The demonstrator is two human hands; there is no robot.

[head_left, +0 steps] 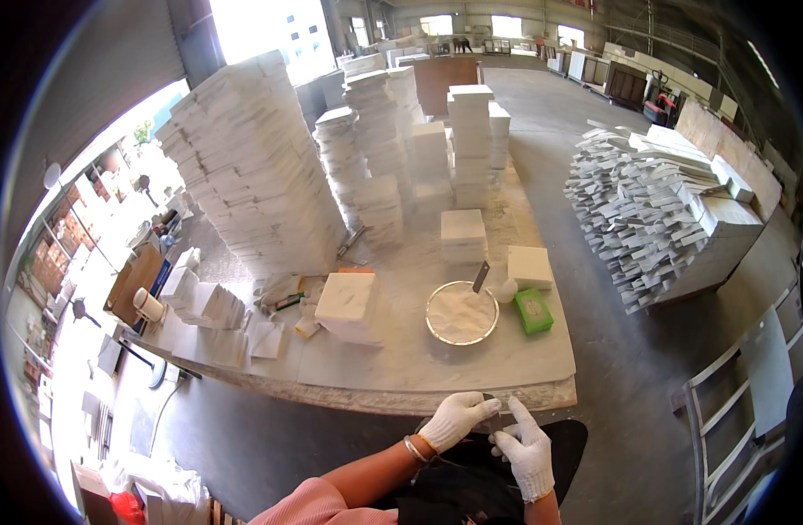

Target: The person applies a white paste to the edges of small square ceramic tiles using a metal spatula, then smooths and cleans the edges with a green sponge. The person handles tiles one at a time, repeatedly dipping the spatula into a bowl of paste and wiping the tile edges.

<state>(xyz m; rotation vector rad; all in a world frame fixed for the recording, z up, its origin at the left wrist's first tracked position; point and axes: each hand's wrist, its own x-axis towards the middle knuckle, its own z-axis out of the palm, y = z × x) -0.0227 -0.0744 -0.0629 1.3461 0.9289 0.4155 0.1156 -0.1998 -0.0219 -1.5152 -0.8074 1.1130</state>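
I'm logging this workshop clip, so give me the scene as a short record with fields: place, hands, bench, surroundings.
place: large workshop hall, concrete floor
left hand: white glove, at the bench edge, touching the right hand
right hand: white glove, fingers up; anything held is too small to tell
bench: pale dusty slab top
bowl: round metal, white powder, tool standing in it
green box: right of the bowl
white block: left of the bowl
stacks: tall white piles behind

White knitted gloves are worn on the left hand and the right hand at the lower centre, above a pink sleeve and a black apron. The tabletop is seen as pale grey-white, dusted with powder. White powder fills the silver-rimmed bowl; a bright green box lies to its right. White tile stacks rise at the upper left.
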